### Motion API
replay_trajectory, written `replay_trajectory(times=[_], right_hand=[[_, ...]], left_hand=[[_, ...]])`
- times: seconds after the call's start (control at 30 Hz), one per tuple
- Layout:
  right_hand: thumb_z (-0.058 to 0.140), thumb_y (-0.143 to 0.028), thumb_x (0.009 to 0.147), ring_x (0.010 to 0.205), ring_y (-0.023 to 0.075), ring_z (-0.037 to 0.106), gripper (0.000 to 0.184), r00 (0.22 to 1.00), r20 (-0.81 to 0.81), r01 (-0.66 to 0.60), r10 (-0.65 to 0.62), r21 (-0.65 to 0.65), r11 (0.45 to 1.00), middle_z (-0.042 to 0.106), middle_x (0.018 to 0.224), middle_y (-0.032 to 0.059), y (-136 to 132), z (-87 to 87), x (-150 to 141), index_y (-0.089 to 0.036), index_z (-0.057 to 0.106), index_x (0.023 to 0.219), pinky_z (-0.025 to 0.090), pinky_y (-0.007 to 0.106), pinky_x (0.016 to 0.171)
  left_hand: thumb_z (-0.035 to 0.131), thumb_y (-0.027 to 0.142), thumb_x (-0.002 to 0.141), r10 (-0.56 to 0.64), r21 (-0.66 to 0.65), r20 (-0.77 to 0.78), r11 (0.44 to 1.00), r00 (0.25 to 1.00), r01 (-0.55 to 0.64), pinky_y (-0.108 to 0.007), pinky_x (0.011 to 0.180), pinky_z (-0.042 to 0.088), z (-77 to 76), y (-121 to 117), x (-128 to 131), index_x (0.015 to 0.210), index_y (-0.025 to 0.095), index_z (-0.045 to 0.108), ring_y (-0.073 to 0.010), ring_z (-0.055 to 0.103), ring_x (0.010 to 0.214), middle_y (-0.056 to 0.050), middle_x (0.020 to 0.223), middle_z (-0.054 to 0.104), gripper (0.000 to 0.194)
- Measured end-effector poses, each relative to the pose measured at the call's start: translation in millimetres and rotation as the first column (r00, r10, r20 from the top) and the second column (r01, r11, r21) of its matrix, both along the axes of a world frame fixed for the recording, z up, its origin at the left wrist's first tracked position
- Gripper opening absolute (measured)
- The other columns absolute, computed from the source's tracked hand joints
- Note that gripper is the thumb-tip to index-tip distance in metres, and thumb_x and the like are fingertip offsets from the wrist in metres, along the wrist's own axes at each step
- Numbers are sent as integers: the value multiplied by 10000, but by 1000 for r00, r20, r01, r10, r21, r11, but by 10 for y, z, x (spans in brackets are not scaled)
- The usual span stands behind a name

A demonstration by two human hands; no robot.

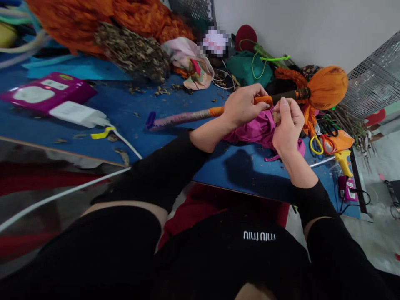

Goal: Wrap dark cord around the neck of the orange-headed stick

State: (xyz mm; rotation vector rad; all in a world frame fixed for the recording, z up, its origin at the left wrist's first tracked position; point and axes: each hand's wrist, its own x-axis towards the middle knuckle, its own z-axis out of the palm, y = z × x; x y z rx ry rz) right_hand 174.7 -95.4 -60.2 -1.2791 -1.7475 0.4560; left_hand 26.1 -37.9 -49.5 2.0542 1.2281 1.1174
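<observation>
Across the front of me lies a long wrapped stick [187,118], banded in purple, grey, orange and dark brown. A round orange cloth-covered head [328,88] tops its right end, and a dark blue tip [151,120] marks the left. My left hand [242,104] is closed around the orange-wrapped part, holding it above the table. Close to the dark brown section, my right hand [290,125] pinches a small brown strip [276,117], mostly hidden by the fingers. Crumpled magenta cloth [254,131] lies beneath both hands.
On the blue table [243,168] are scissors [321,143] and a yellow glue gun [343,161] at right. A purple power strip [50,93] with a white plug and cable sits left. Orange fabric [137,18] and dried plant matter [131,50] are heaped behind. A perforated panel [375,79] stands right.
</observation>
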Motion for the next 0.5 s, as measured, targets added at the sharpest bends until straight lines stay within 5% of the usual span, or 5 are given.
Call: replay_trajectory(times=[0.17, 0.4, 0.5], right_hand=[[285, -774, 1103, 1050, 248, 744, 611, 997, -75, 26, -23, 50, 998, 640, 941, 51, -3, 176, 85, -293, 661, 1077, 662, 451, 907], [478, -614, 1114, 1170, 259, 698, 434, 997, 63, -41, 35, 108, 993, 728, 974, 51, -65, 532, 307, -302, 682, 892, 582, 494, 1146], [528, -570, 1111, 1062, 249, 684, 383, 995, 88, -58, 47, 133, 989, 760, 968, 56, -59, 566, 348, -320, 671, 859, 575, 460, 1130]], left_hand=[[699, 385, 904, -2, 5, -74, 1000, 997, 3, -383, 916, 574, 25, -5, -26, 1152, 242, 812, -266, 759, 990, -58, 1076, 848, 307], [728, 400, 899, 24, 6, -182, 1000, 983, -23, -433, 967, 573, 25, -35, -42, 1126, 297, 822, -323, 757, 1097, -49, 1120, 845, 266], [732, 392, 907, 10, -12, -201, 1000, 979, -13, -434, 955, 564, 9, -44, -33, 1095, 313, 821, -322, 756, 1101, -46, 1135, 843, 223]])
